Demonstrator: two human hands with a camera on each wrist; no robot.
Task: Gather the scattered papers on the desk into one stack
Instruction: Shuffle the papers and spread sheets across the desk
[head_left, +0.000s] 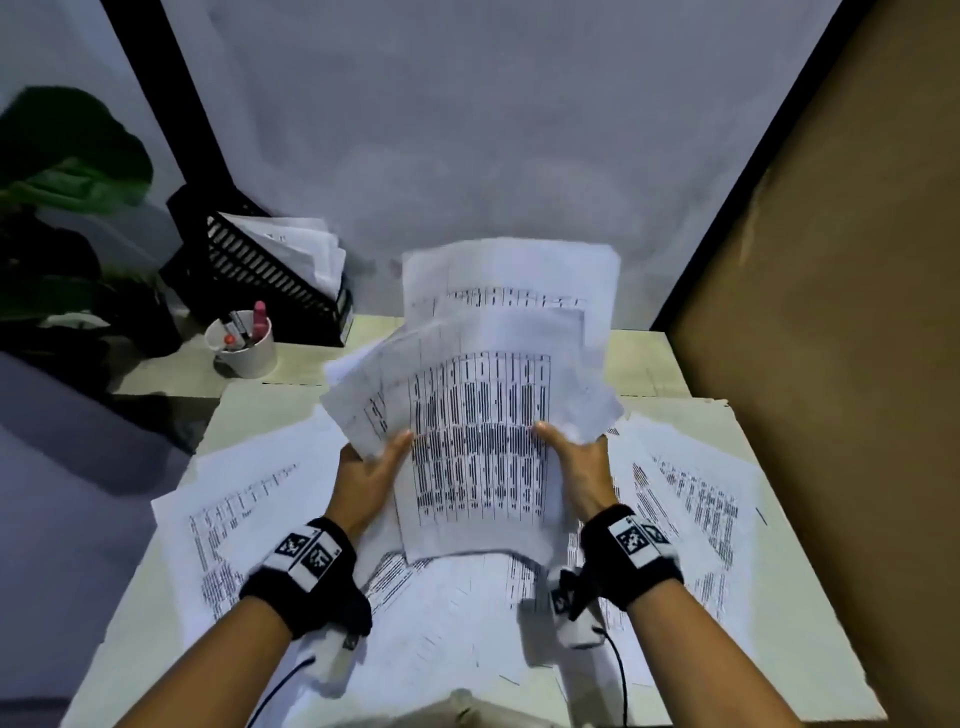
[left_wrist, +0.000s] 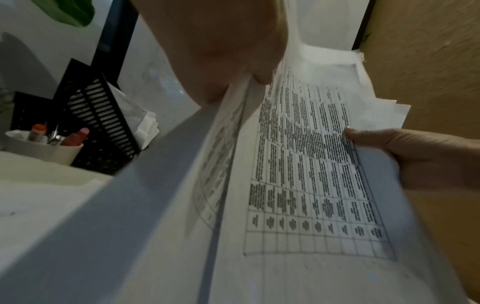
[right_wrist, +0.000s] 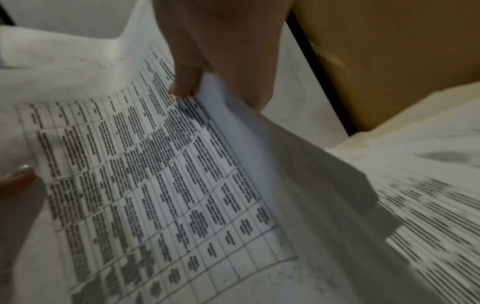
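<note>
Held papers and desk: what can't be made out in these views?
- Fingers of left hand and right hand: head view shows only thumbs on top; the held papers hide the rest.
- Printed text: blurred in every view, unreadable.
- Sheet count in the held bundle: edges overlap, cannot tell.
- Loose sheets on the desk: partly covered by arms and bundle.
- File rack contents: too small and dim.

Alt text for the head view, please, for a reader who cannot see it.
Both hands, left hand and right hand, hold a fanned bundle of printed sheets above a desk with loose papers on it. A white pen cup and black file rack stand far left.
</note>
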